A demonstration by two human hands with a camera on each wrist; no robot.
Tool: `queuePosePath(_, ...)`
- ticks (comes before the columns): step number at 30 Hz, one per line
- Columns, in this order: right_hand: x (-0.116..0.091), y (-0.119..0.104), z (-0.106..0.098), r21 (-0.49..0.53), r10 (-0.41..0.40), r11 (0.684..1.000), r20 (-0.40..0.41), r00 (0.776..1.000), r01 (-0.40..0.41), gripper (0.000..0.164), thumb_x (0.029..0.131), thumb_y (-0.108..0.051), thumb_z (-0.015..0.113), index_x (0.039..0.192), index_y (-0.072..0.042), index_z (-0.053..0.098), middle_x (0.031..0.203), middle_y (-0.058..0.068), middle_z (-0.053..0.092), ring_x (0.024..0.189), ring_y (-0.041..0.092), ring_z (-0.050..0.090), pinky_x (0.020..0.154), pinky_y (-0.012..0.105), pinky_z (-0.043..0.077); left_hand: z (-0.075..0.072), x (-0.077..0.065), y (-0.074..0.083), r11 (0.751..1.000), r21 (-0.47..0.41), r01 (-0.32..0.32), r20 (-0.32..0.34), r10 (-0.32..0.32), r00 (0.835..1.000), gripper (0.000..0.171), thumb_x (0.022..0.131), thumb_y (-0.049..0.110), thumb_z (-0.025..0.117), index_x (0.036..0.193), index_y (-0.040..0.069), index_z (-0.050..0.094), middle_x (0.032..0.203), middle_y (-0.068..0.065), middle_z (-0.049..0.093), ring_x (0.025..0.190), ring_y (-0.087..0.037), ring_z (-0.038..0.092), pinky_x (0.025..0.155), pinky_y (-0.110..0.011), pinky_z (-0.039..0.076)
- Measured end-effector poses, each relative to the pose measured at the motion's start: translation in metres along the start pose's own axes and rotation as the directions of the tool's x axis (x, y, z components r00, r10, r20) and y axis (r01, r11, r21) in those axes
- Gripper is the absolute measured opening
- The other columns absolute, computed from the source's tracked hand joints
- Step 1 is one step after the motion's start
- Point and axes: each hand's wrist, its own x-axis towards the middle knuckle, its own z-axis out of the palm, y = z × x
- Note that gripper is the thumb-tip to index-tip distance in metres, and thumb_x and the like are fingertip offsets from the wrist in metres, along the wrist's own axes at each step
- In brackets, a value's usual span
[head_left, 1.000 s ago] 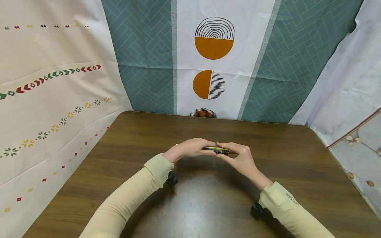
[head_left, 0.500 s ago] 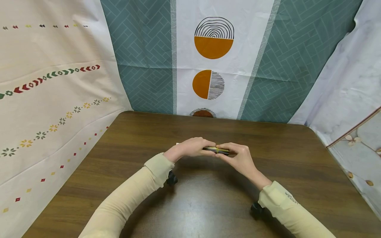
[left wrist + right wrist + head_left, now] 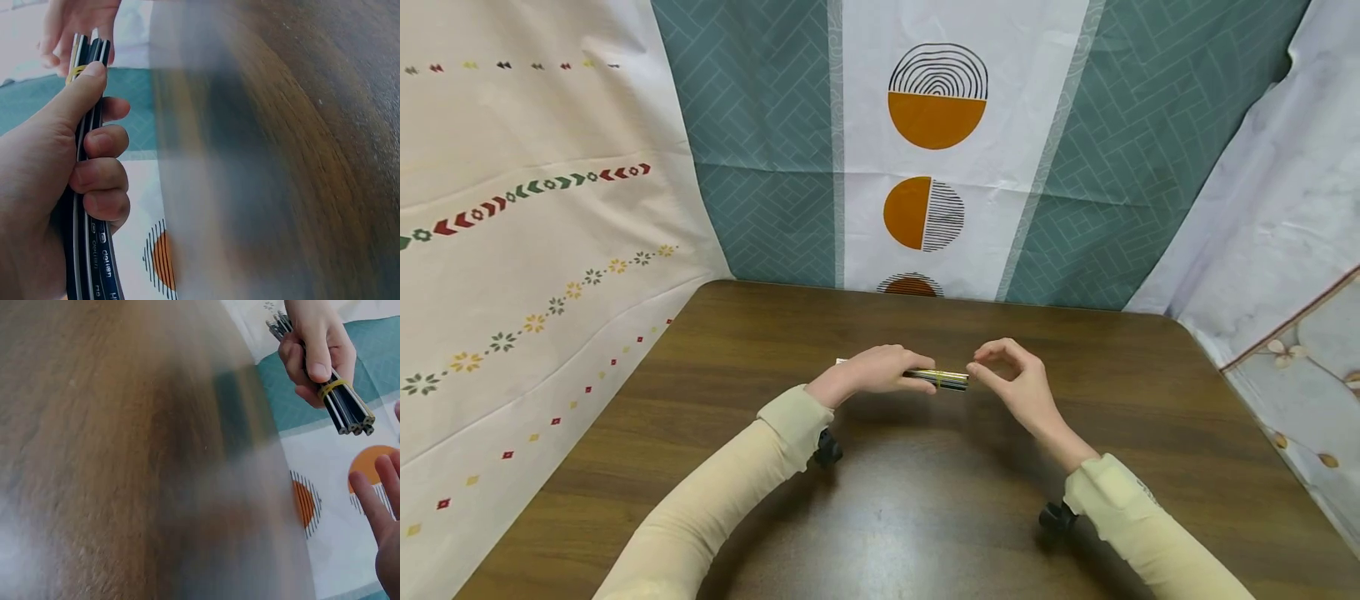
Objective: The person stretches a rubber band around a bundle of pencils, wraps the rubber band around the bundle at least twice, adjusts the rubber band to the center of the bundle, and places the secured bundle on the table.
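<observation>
A bundle of dark pencils (image 3: 953, 382) with pale stripes lies in my left hand (image 3: 882, 370), whose fingers and thumb wrap round it. A yellow rubber band (image 3: 332, 388) circles the pencils near the end that points right. In the left wrist view, my left thumb rests against that rubber band (image 3: 75, 70), and white lettering shows on the pencils' lower shafts (image 3: 100, 259). My right hand (image 3: 1021, 385) is just off the bundle's right end, holding nothing, with its fingers loosely bent and a gap under the index finger.
Both hands are above a brown wooden table (image 3: 880, 492). Patterned cloths hang behind it (image 3: 760, 167) and along both sides. Black wrist devices (image 3: 1056, 518) sit under the sleeves. A small white bit (image 3: 841, 361) shows behind the left hand; its kind cannot be told.
My right hand has let go of the pencils' banded end and moved right, away from it. The left hand keeps its hold and has shifted slightly left.
</observation>
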Motion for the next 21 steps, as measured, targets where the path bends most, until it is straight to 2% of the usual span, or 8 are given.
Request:
queuePosePath(5, -0.004, -0.016, -0.002, -0.037, 0.031, 0.999, 0.088, 0.996, -0.027, 0.023, 0.088, -0.009, 0.074, 0.110, -0.001, 0.068, 0.109, 0.017, 0.068, 0.096, 0.007, 0.065, 0.075, 0.022, 0.054, 0.002, -0.002, -0.003, 1.000, 0.003, 0.005, -0.017, -0.005, 1.000, 0.024, 0.096, 0.045, 0.060, 0.095, 0.021, 0.059, 0.071, 0.010, 0.044, 0.062, -0.004, 0.042, 0.062, -0.021, 0.033)
queuePosePath(10, -0.007, -0.017, 0.000, -0.040, 0.046, 0.998, 0.137, 0.990, -0.041, 0.029, 0.089, -0.011, 0.074, 0.116, -0.003, 0.069, 0.115, 0.020, 0.070, 0.100, 0.010, 0.066, 0.078, 0.027, 0.056, 0.001, -0.001, -0.003, 1.000, -0.006, 0.006, -0.034, -0.006, 0.999, 0.019, 0.096, 0.039, 0.063, 0.093, 0.021, 0.060, 0.071, 0.010, 0.044, 0.062, -0.005, 0.041, 0.062, -0.022, 0.033)
queuePosePath(15, -0.004, 0.004, 0.005, -0.039, 0.037, 0.999, 0.165, 0.986, -0.031, 0.030, 0.089, -0.016, 0.074, 0.118, -0.010, 0.071, 0.113, 0.013, 0.073, 0.095, 0.003, 0.067, 0.082, 0.025, 0.056, -0.001, 0.000, 0.000, 1.000, -0.012, 0.011, -0.043, -0.011, 0.999, 0.018, 0.095, 0.040, 0.064, 0.096, 0.022, 0.063, 0.072, 0.011, 0.048, 0.062, -0.004, 0.043, 0.062, -0.022, 0.035)
queuePosePath(18, -0.002, 0.016, 0.007, -0.040, 0.039, 0.999, 0.160, 0.986, -0.033, 0.027, 0.088, -0.022, 0.076, 0.114, -0.018, 0.073, 0.107, 0.008, 0.075, 0.089, 0.006, 0.070, 0.079, 0.024, 0.057, -0.001, 0.001, 0.000, 1.000, -0.015, 0.012, -0.048, -0.013, 0.999, 0.020, 0.095, 0.040, 0.064, 0.098, 0.021, 0.063, 0.073, 0.010, 0.049, 0.062, -0.005, 0.044, 0.061, -0.021, 0.035)
queuePosePath(21, -0.002, 0.013, 0.007, -0.032, 0.046, 0.999, 0.152, 0.987, -0.042, 0.025, 0.086, -0.024, 0.078, 0.111, -0.019, 0.074, 0.102, 0.009, 0.075, 0.085, 0.012, 0.073, 0.076, 0.025, 0.057, -0.002, 0.000, -0.001, 0.999, -0.043, 0.022, -0.042, -0.024, 0.999, 0.020, 0.095, 0.038, 0.066, 0.101, 0.019, 0.064, 0.073, 0.008, 0.051, 0.061, -0.005, 0.045, 0.061, -0.021, 0.036)
